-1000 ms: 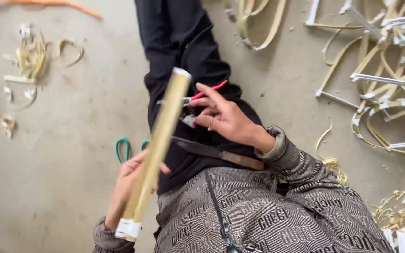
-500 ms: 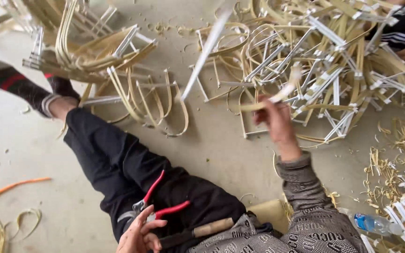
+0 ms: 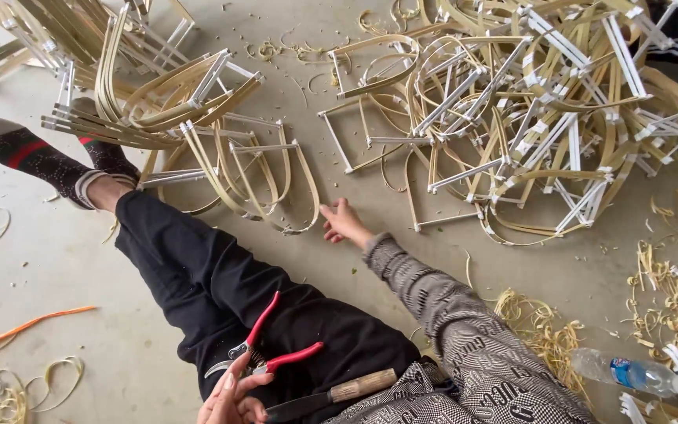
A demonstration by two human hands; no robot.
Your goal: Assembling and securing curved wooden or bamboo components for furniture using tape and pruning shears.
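Observation:
I sit on a concrete floor with my leg in black trousers [image 3: 221, 283] stretched out. My right hand [image 3: 344, 223] reaches forward to the floor, fingers spread, touching the end of a bent bamboo frame [image 3: 276, 184]. It holds nothing. My left hand [image 3: 233, 396] rests on my lap, fingers loosely apart, touching the handle of red-handled pruning shears [image 3: 264, 345] that lie on my thigh. A knife with a wooden handle [image 3: 335, 392] lies across my lap beside that hand.
Large heaps of bent bamboo frames with white-taped joints lie ahead at the right [image 3: 527, 118] and at the upper left [image 3: 119, 78]. Bamboo shavings [image 3: 543, 330] and a clear plastic bottle [image 3: 629, 373] lie at the right. An orange strip [image 3: 25, 326] lies at the left.
The bamboo stick I held one second ago is gone from my hands. My right hand has come down from the air to the floor by a frame. The view swung toward the heaps.

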